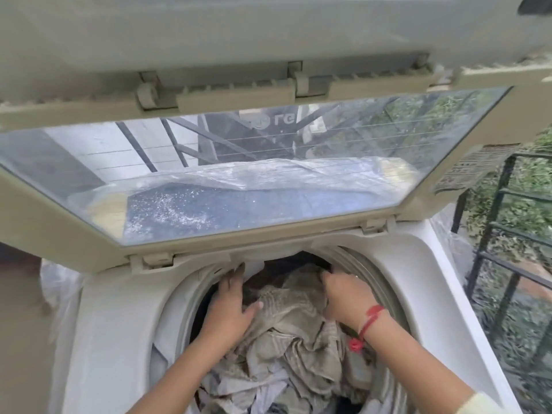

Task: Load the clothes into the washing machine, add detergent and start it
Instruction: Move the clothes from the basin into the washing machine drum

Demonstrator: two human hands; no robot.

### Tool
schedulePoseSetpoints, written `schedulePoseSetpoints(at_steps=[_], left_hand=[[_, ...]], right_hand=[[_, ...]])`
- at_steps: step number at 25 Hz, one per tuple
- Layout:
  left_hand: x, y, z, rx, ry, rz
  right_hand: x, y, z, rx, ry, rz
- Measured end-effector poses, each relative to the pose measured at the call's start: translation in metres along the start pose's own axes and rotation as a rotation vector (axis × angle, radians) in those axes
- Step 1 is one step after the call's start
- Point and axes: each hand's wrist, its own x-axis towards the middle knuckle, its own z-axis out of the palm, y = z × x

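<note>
Pressing on the heaped clothes (286, 333) inside the washing machine (119, 324) drum, the left hand (231, 297) lies flat, fingers straight; the right hand (346, 294) curls its fingers into a fold of them, lid (44, 228) raised

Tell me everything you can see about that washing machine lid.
The lid is raised, standing open behind the drum opening, and folded along a middle joint into two panels. The lower panel is a clear glass pane in a beige plastic frame; the glass is dusty, with railings and a mirrored logo showing in it. Two hinges tie it to the white machine top. A printed label sits on its right edge. The left hand and right hand are down on the clothes, not on it.
</note>
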Motion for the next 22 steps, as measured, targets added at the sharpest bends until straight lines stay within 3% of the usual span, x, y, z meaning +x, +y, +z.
schedulePoseSetpoints(at_steps=[1,2,4,6,8,10,11,12,13,16,18,19,20,22], left_hand=[[-0.002,0.008,0.009,0.015,0.093,0.038],[-0.002,0.012,0.024,0.048,0.072,0.029],[0.004,0.011,0.067,0.126,-0.16,-0.107],[0.009,0.003,0.101,0.196,-0.39,-0.3],[0.014,-0.01,0.119,0.284,-0.48,-0.427],[0.023,-0.019,0.13,0.29,-0.498,-0.475],[0.029,-0.024,0.134,0.265,-0.496,-0.492],[0.033,-0.027,0.135,0.238,-0.477,-0.499],[0.037,-0.031,0.136,0.212,-0.447,-0.508],[0.042,-0.029,0.146,0.144,-0.38,-0.473],[0.048,-0.022,0.143,0.143,-0.358,-0.43],[0.052,-0.02,0.14,0.144,-0.375,-0.42],[0.055,-0.02,0.134,0.138,-0.397,-0.413],[0.052,-0.019,0.122,0.108,-0.408,-0.367]], right_hand=[[-0.005,-0.002,0.003,0.076,0.012,0.012],[-0.012,-0.007,0.012,0.123,-0.073,0.027],[-0.009,-0.02,0.061,0.144,-0.271,0.088],[0.0,-0.033,0.116,0.241,-0.258,0.188],[0.013,-0.04,0.152,0.23,-0.192,0.205],[0.026,-0.042,0.17,0.197,-0.168,0.264],[0.033,-0.04,0.174,0.245,-0.06,0.265],[0.038,-0.037,0.185,0.291,0.033,0.171],[0.042,-0.031,0.197,0.274,-0.035,0.062],[0.064,-0.004,0.241,0.259,0.057,0.028],[0.07,-0.003,0.22,0.266,-0.094,-0.051],[0.079,-0.004,0.202,0.234,-0.136,-0.012],[0.079,-0.011,0.184,0.202,-0.157,0.141],[0.07,-0.01,0.164,0.165,-0.19,0.197]])
